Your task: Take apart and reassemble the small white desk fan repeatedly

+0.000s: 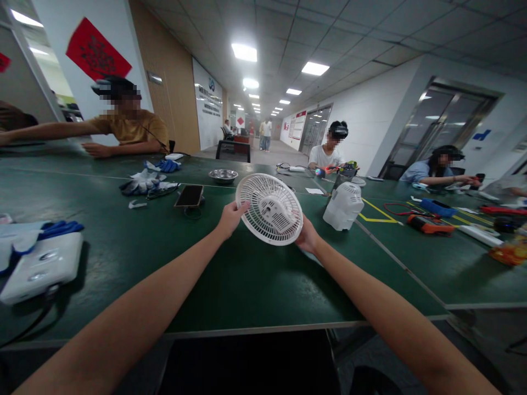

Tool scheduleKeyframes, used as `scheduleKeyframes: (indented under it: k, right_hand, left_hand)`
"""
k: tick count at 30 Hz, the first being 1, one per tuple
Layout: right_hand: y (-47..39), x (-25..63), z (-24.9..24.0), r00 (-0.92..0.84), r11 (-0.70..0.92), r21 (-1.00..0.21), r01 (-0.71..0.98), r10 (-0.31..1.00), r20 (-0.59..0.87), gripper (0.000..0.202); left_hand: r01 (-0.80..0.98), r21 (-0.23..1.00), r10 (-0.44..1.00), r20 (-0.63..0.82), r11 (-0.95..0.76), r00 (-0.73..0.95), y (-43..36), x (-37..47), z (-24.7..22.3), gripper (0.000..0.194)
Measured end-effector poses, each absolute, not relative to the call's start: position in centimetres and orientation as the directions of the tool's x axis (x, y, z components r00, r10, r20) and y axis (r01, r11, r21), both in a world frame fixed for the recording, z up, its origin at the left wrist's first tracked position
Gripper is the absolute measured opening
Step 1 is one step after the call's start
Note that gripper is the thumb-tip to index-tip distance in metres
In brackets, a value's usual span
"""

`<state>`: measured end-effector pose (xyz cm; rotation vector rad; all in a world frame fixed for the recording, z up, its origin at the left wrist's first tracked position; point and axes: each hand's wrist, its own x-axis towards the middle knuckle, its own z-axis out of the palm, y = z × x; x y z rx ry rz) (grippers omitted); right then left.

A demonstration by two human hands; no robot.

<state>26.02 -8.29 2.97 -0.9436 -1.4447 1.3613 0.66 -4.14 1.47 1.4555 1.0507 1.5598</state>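
A round white fan grille [263, 219] with a slotted hub is held up, tilted, above the green table. My left hand [231, 218] is closed on its left rim, the thumb lying over the edge. At the lower right rim my right hand [307, 236] grips it from the side; most of those fingers are hidden behind the grille. Just right of my right hand, a white plastic housing [344, 206] stands on the table. To the left of my left hand lies a dark phone-like panel [190, 196] on a small stand.
A metal bowl [223, 175] sits beyond the grille. Gloves [144, 182] lie at the left, near a white device [45, 266] with a cable. On the right are an orange multimeter [430, 224] and a blue tray [437, 207]. Co-workers sit across the green table [263, 296].
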Motion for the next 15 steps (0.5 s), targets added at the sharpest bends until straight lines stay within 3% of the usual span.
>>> scheduleKeyframes:
  k: [2, 4, 11, 15]
  right_hand:
    - [-8.5, 25.9, 2.8, -0.35, 0.021, -0.995, -0.093, 0.935, 0.052, 0.055]
    - [-8.6, 25.8, 2.7, -0.403, -0.06, -0.987, -0.147, 0.915, 0.004, 0.05]
    - [-8.2, 25.9, 2.7, -0.517, -0.259, -0.926, -0.275, 0.852, -0.085, 0.031]
    - [-8.1, 25.7, 2.3, -0.506, -0.222, -0.943, -0.249, 0.86, -0.069, 0.031]
  left_hand:
    - [-0.148, 0.937, 0.948, 0.308, -0.316, -0.075, -4.0, 0.9, 1.1, 0.051]
    - [-0.195, 0.941, 0.96, 0.265, -0.278, -0.09, -4.1, 0.9, 0.9, 0.048]
    - [-0.072, 0.963, 0.959, 0.248, -0.26, -0.14, -4.8, 1.1, 1.3, 0.035]
    - [-0.062, 0.965, 0.956, 0.242, -0.255, -0.164, -5.1, 1.2, 1.4, 0.029]
